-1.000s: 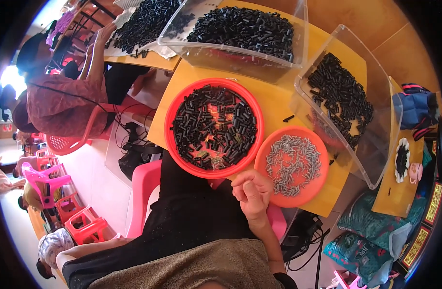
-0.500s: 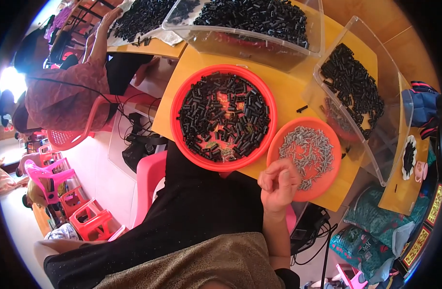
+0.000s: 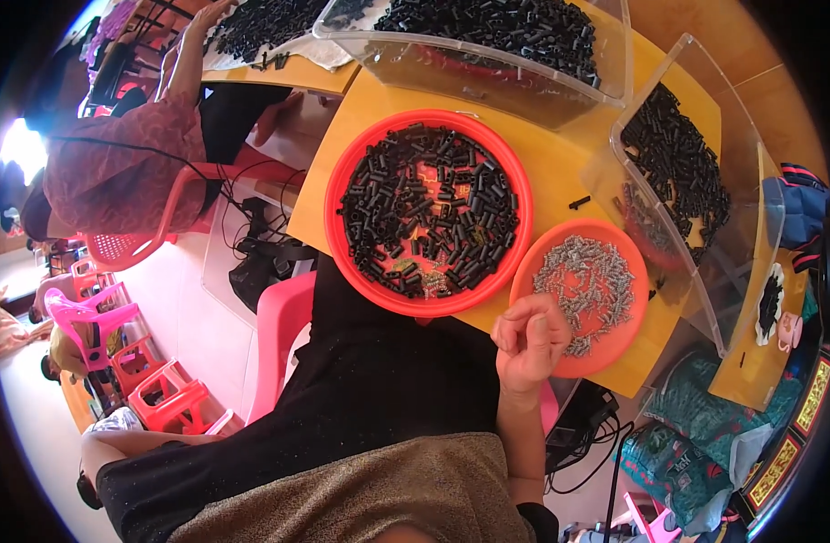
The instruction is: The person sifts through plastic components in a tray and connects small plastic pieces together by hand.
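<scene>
While the small grey metal pieces [image 3: 605,271] lie loosely scattered in the orange dish [image 3: 588,365], the right hand [image 3: 529,348] is at that dish's near left edge, overlapping its rim; whether the two touch is unclear. Its fingers [image 3: 528,312] curl toward the palm with the thumb up beside them, and I cannot tell whether they pinch anything. The left hand is out of view, so how its fingers stand cannot be told. Just left of the dish, a larger red basin [image 3: 332,215] holds short black tubes [image 3: 379,208], its patterned bottom showing between them. A single black piece [image 3: 579,203] lies on the yellow bench [image 3: 559,154] just beyond the dish. Farther beyond the dish stands a clear bin [image 3: 496,83] heaped with black pieces; to the dish's right, a second clear bin [image 3: 672,253] holds more. Well left of the dish, a person in a patterned reddish shirt [image 3: 130,172] sits near red stools [image 3: 170,398]. Green bags [image 3: 695,389] lie to the dish's right, below bench height.
</scene>
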`<state>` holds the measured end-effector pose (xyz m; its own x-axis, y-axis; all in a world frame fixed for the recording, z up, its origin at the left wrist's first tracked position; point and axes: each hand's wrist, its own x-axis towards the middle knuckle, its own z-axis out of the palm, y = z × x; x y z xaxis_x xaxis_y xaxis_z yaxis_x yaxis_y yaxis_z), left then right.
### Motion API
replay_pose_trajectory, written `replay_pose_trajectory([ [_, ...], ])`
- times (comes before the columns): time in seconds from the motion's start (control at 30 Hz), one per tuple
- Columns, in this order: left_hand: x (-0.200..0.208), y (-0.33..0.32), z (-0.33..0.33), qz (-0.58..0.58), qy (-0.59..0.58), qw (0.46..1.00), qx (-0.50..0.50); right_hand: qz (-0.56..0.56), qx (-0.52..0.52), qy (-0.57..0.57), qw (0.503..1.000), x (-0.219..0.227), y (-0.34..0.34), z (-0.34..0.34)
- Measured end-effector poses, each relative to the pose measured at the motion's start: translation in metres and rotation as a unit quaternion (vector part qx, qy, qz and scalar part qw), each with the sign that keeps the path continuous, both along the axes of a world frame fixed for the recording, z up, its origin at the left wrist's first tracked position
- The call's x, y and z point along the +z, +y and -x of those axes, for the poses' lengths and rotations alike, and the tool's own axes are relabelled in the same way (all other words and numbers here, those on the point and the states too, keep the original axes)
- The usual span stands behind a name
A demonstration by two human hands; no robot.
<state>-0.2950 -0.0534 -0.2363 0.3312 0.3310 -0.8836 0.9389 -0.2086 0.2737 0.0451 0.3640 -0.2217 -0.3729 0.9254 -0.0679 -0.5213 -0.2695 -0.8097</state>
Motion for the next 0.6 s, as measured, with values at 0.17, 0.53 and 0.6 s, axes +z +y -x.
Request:
replay_pose_trajectory([
  [0.17, 0.004, 0.007, 0.004, 0.009, -0.004, 1.000, -0.005, 0.011, 0.005, -0.015, 1.000, -0.004, 0.001, 0.002],
  [0.53, 0.023, 0.024, 0.003, 0.030, -0.006, 1.000, 0.003, 0.006, -0.006, -0.020, 1.000, -0.006, 0.005, 0.003],
  [0.6, 0.028, 0.030, 0.006, 0.033, -0.005, 0.999, 0.003, 0.005, -0.009, -0.022, 1.000, -0.005, 0.005, 0.004],
])
